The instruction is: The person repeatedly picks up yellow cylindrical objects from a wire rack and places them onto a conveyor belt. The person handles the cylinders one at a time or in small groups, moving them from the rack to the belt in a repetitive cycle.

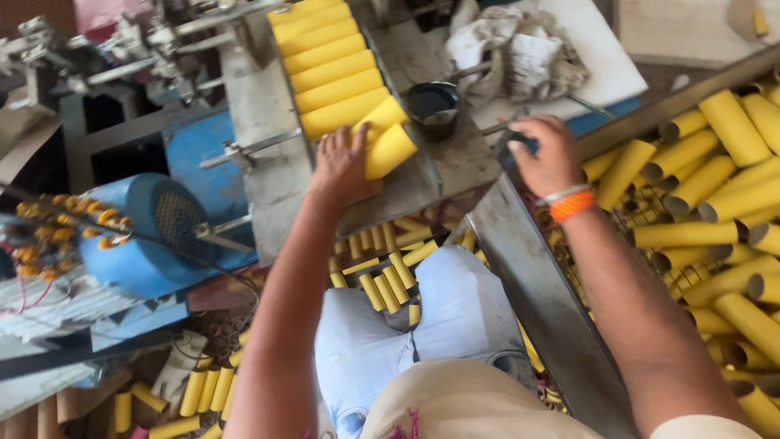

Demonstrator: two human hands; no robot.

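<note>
Head view, left hand: the left hand (341,167) lies palm down on the sloped metal chute (268,122), fingers spread, thumb and fingertips pressed against the lowest yellow tube (388,151); it pushes the tube more than it grips it.
Head view, right hand: the right hand (552,154) rests at the far edge of the bin, fingers curled over something dark; I cannot tell what it pinches, if anything. An orange wristband (573,205) sits on that wrist.
Tube's place: the lowest yellow tube sits tilted at the bottom of the row of yellow tubes (329,69), touching its neighbour, near the lip of the desk plate (463,154).
Slip risk: the tube is smooth and round, and held only by pressure; it could roll off the lip and drop among the short tubes (382,280) below the knees.
Row risk: the stacked row leans downhill on the hand; if the hand lifts, the row may slide all at once.
Spill risk: the small dark cup (433,107) stands just beside the tube's end; a knock from the tube or the thumb could tip it.
Machine risk: the blue motor (150,232) and the bare metal levers (138,49) stand near the left forearm; a sleeve or elbow could catch there.
Bin risk: the heap of long tubes (715,203) lies loose by the right forearm and could shift under it.
</note>
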